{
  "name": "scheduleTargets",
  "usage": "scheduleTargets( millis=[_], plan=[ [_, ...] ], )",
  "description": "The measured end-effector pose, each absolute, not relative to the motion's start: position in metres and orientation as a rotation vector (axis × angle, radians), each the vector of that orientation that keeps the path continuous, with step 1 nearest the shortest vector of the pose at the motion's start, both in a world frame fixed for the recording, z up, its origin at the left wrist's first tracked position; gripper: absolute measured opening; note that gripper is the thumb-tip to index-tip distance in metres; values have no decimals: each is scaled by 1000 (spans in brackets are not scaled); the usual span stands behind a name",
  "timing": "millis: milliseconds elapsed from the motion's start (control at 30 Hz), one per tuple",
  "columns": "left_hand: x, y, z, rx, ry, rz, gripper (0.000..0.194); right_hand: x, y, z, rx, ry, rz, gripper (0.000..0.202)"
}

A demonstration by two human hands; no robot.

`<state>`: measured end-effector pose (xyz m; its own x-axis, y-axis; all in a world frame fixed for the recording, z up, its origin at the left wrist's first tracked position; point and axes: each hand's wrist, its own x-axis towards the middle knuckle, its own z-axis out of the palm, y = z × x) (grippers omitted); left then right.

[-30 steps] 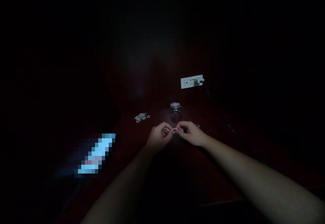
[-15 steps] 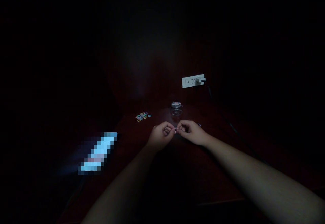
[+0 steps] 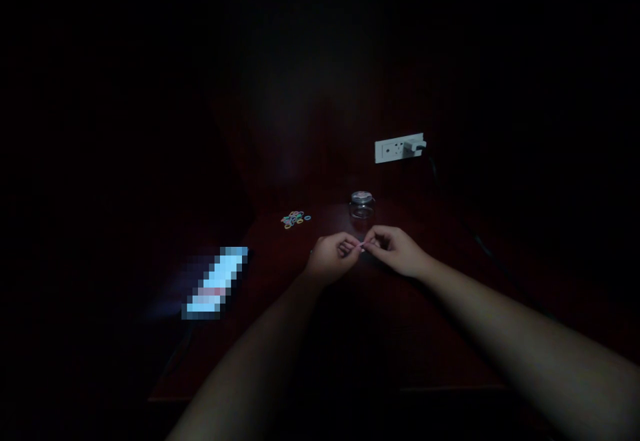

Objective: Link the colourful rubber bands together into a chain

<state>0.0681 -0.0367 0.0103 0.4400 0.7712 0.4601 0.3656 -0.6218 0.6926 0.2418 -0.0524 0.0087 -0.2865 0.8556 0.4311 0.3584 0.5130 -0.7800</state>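
Observation:
My left hand [image 3: 331,258] and my right hand [image 3: 397,249] meet over the dark red table. Both have thumb and fingers pinched on a small pale pink elastic band [image 3: 361,245], which looks drawn into a short line between the fingertips. Most of the band is hidden by the fingers, and the dim light blurs its detail. Behind the hands stands a clear jar [image 3: 362,209] with a lid on. Left of the jar lies a loose pile of small coloured elastic bands [image 3: 293,219], with a blue one slightly apart.
A lit screen [image 3: 217,284], blurred into blocks, glows on the left. On the back wall is a white socket panel [image 3: 391,151] with a plug [image 3: 414,146] in it. A dark cable [image 3: 483,246] runs along the right. The table's front edge [image 3: 450,388] shows faintly below.
The whole view has shifted, so everything appears further right and slightly higher. The band between my fingertips looks straighter. A pale ring beside my right hand no longer shows.

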Motion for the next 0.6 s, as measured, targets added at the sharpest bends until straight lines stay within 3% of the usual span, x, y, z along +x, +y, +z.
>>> scheduleTargets(
  millis=[600],
  plan=[
    [67, -34, 8, 2143, 973, 1058, 19, 240, -57, 12, -1019, -1857, 738, 15]
  ],
)
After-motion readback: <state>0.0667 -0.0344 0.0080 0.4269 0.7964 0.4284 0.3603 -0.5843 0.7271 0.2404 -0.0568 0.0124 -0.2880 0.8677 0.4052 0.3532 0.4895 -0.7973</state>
